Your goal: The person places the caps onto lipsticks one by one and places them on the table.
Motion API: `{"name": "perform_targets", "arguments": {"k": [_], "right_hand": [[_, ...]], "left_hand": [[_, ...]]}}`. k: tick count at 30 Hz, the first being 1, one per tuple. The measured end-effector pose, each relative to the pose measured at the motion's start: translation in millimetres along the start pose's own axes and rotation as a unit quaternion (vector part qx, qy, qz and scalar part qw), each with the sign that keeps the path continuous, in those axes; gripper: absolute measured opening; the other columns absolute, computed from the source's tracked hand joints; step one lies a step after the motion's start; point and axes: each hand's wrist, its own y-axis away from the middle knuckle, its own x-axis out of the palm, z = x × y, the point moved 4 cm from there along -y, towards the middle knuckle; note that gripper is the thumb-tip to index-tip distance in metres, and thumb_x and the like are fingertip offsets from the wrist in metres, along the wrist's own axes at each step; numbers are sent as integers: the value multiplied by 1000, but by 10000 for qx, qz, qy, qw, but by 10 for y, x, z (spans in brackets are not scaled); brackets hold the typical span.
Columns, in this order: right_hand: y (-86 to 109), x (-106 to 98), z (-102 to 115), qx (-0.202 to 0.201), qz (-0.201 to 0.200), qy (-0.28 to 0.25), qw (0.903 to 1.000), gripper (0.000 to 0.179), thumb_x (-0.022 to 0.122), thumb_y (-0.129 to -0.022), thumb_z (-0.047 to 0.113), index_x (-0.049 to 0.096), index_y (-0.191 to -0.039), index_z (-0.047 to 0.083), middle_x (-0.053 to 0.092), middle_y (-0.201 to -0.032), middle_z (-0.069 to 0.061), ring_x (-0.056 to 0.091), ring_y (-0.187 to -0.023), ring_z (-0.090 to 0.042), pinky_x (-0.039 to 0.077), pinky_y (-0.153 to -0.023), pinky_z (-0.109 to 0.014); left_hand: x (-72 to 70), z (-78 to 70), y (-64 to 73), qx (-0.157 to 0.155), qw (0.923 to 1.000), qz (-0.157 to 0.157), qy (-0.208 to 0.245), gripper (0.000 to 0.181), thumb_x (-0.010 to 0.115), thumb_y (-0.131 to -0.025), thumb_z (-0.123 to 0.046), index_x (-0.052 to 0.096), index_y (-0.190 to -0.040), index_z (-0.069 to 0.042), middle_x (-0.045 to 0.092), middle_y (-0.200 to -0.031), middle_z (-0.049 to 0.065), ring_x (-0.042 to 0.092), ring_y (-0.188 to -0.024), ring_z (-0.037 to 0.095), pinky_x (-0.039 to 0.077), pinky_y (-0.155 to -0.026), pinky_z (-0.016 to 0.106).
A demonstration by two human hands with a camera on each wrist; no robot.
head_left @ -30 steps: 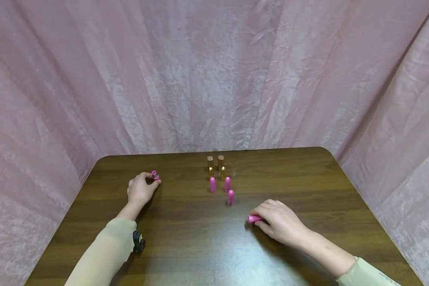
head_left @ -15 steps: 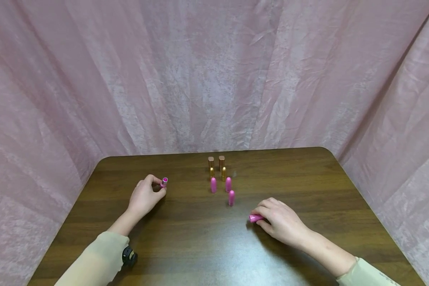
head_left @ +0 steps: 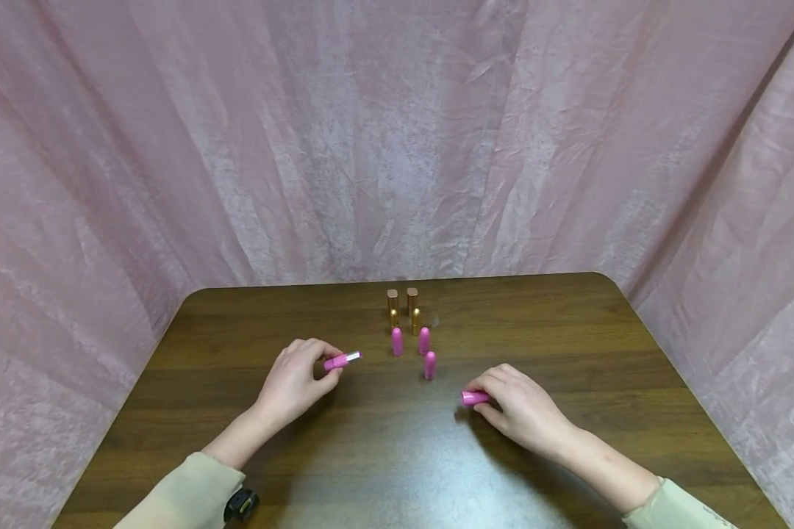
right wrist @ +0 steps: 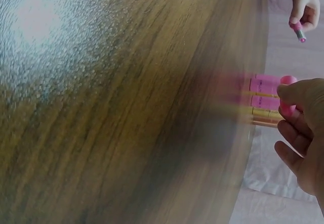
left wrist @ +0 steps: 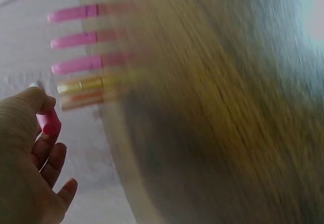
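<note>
In the head view my left hand (head_left: 298, 378) pinches an uncapped pink lipstick (head_left: 335, 362) between thumb and fingers. It lies nearly level, its silver tube end with a pink tip pointing right. My right hand (head_left: 526, 411) holds a pink lipstick cap (head_left: 474, 397), the cap's open end facing left towards the lipstick. A wide gap separates the two pieces. Between and beyond the hands, three closed pink lipsticks stand upright, the nearest pink lipstick (head_left: 430, 366) in front of the other two. The left wrist view shows the held lipstick's pink base (left wrist: 49, 123) under the thumb.
Behind the pink ones stand two slim gold lipsticks, one gold lipstick (head_left: 416, 322) on the right, and two square rose-gold lipsticks, one rose-gold lipstick (head_left: 392, 300) on the left. All are on a brown wooden table (head_left: 556, 316). A pink curtain (head_left: 397, 147) hangs behind it.
My left hand has moved right and nearer with the lipstick, which has turned from pointing up to pointing right. My right hand has barely moved, the cap tilting up slightly.
</note>
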Motion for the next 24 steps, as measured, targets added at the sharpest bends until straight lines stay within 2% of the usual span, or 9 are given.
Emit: {"name": "perform_targets", "arguments": {"k": [5,9,15,24], "right_hand": [[-12,-21,9,-7,-109,21,9999,28,89,-78,12,74,-100,20,68,-99,12,61,-97,-8,52,-84,-32],[-28,-30,25,-22,-210,-51,9998,29,88,-78,11,74,-102,20,68,-101,13,61,-98,-9,52,-86,-32],[-61,-21,45,-35,-352,-226,9991,32,89,-78,9,73,-105,16,70,-101,11,62,-98,-10,52,-86,-32],[-146,-2,134,-86,-487,-383,9980,31,89,-77,8,74,-103,16,70,-99,11,63,-98,-11,53,-86,-31]], "left_hand": [[33,-230,30,525,9986,6,100,21,85,-83,-19,73,-99,-25,66,-96,-16,58,-94,13,45,-89,41],[67,-392,53,818,9965,108,121,21,85,-84,-21,73,-100,-26,67,-97,-18,58,-96,11,46,-90,39],[115,-575,72,961,9949,227,208,24,86,-84,-22,73,-104,-24,68,-101,-16,59,-100,10,47,-94,40],[187,-800,63,1176,9913,457,386,20,84,-85,-25,73,-102,-28,67,-98,-20,59,-103,6,45,-98,39]]}}
